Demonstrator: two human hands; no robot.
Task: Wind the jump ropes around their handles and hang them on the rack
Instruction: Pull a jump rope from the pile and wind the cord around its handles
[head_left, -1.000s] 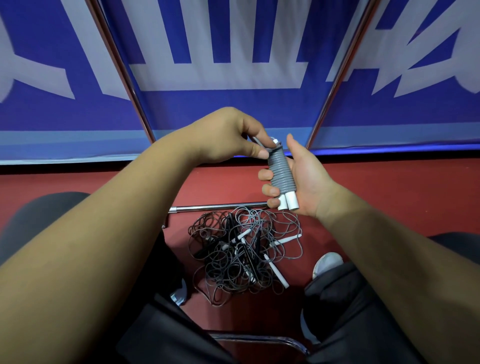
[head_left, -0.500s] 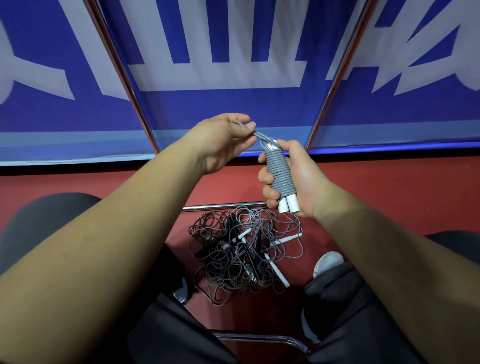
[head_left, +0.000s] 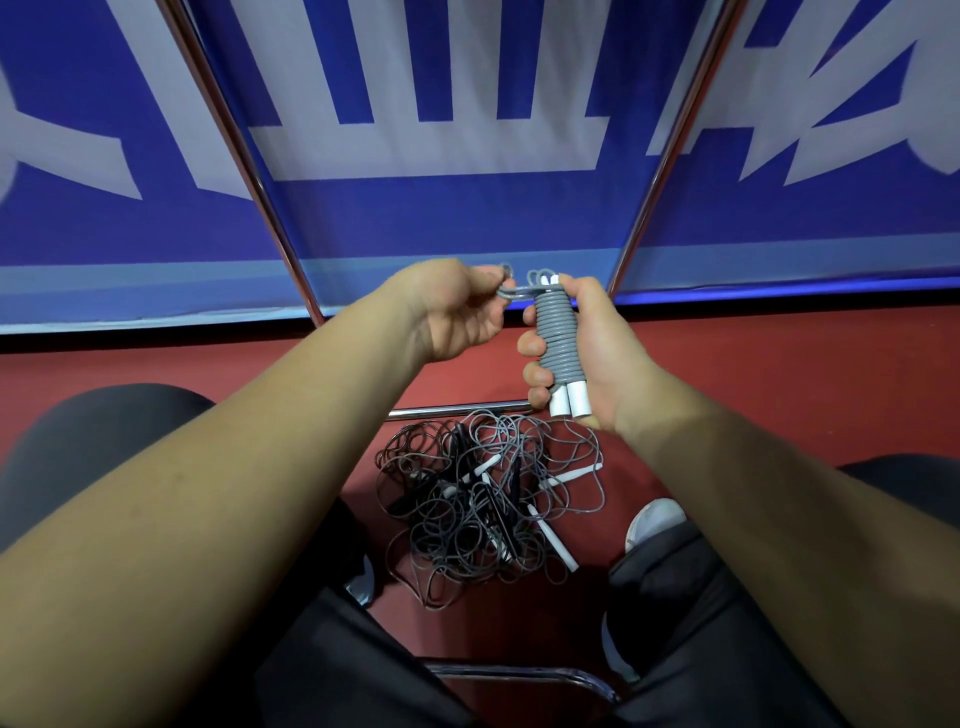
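Fingers (head_left: 531, 345) curled — clasping wound rope (head_left: 556, 332).

Red floor (head_left: 779, 395), tangled jump ropes (head_left: 488, 514), perhaps metal bar (head_left: 457, 409)

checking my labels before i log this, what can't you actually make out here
Head view, grey cord: its free end is hidden by the left hand pinching it.
Head view, wound jump rope: far side covered by the right hand.
Head view, tangled pile: rope count unreadable, strands overlap.
Head view, metal poles: cut off by the top edge, any hooks unseen.
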